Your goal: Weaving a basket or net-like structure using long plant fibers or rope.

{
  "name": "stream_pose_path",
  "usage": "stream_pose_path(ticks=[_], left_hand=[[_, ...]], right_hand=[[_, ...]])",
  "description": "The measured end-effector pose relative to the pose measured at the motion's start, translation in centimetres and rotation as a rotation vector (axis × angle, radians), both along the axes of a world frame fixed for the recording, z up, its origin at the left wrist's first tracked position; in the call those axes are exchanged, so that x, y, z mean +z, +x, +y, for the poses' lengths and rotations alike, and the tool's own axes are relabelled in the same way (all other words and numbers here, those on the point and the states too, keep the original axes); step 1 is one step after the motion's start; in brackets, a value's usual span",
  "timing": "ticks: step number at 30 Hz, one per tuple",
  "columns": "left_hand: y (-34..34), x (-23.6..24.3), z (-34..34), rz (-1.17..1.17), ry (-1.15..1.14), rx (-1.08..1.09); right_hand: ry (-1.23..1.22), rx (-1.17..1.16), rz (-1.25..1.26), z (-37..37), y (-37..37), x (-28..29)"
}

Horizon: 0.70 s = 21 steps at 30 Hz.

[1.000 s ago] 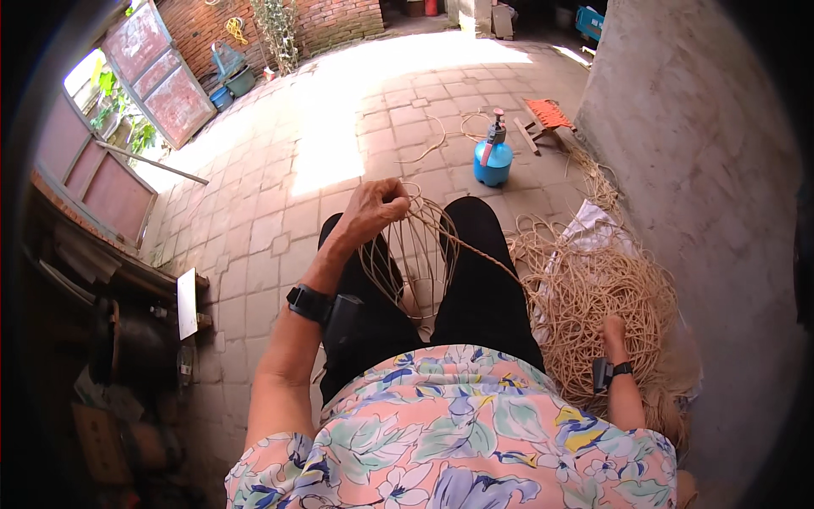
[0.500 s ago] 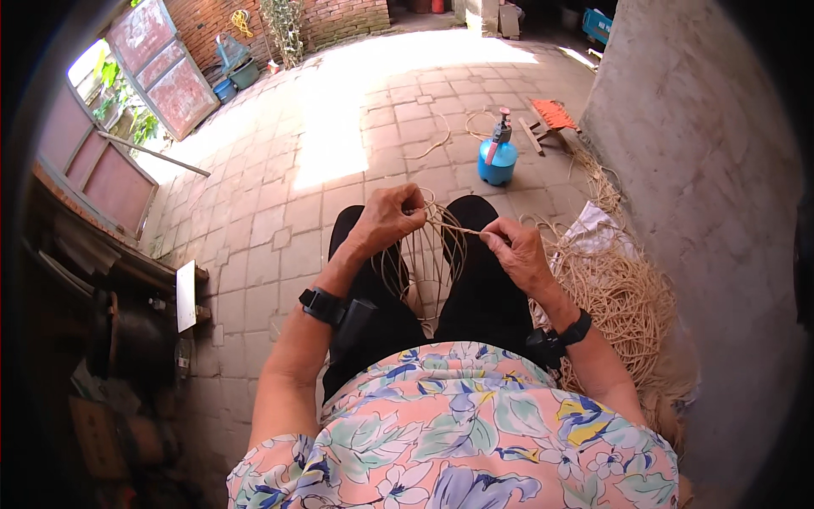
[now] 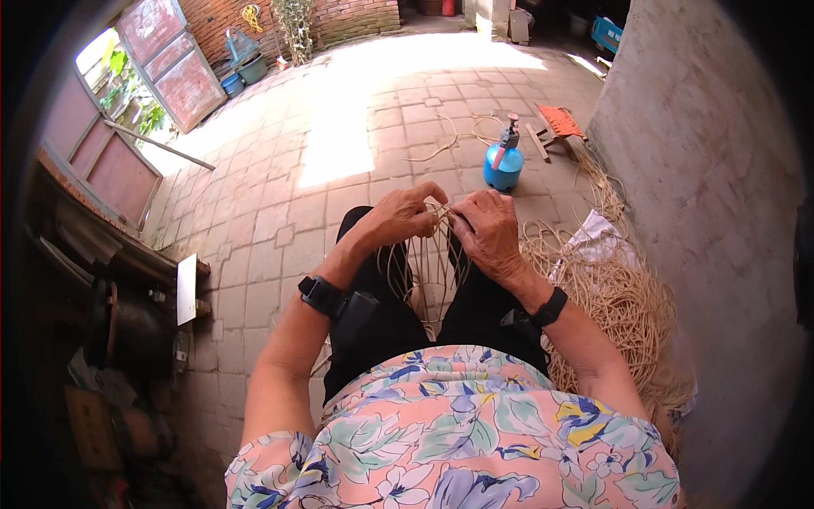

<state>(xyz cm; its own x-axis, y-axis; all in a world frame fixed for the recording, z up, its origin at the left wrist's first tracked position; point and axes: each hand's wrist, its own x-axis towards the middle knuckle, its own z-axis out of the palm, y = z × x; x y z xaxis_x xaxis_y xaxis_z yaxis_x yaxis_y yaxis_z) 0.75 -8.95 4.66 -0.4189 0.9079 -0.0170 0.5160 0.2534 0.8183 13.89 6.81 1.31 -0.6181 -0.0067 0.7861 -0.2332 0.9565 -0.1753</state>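
Observation:
Thin tan cord, gathered into a loose bundle of loops (image 3: 422,270), hangs between my knees. My left hand (image 3: 402,217) pinches the top of the bundle, its index finger arched over the strands. Close beside it on the right, my right hand (image 3: 492,231) is closed on the cord at the same spot, knuckles up. The fingertips of both hands nearly meet, and the exact crossing of the strands there is hidden. A big tangled heap of the same cord (image 3: 619,310) lies on the floor to my right, partly over a white cloth (image 3: 599,236).
A blue pump sprayer (image 3: 502,166) stands on the brick floor ahead, near a folding stool with an orange seat (image 3: 560,123). A bare wall (image 3: 704,170) rises on the right. At left are a white board (image 3: 186,288) and dark clutter. Loose cord (image 3: 439,146) lies beyond my knees.
My right hand has moved left and up, bringing its cord end from the right of the bundle to its top beside my left hand. My left index finger has lifted.

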Motion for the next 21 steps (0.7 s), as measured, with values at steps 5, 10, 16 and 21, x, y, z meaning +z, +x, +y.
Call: stream_pose_path(ticks=[5, 10, 16, 21], left_hand=[[-0.8, 1.0, 1.9, -0.016, -0.108, -0.145], [-2.0, 0.3, 3.1, -0.108, -0.195, -0.284], [-1.9, 0.8, 3.0, -0.16, -0.241, -0.252], [-0.5, 2.1, 1.0, 0.073, -0.118, -0.096]], right_hand=[[0.06, 0.238, -0.149, -1.6, 1.6, 0.0], [0.111, 0.18, -0.159, -3.1, 1.0, -0.8], [0.198, 0.042, -0.031, -3.7, 0.0, -1.5], [0.049, 0.075, -0.016, -3.6, 0.0, -0.9]])
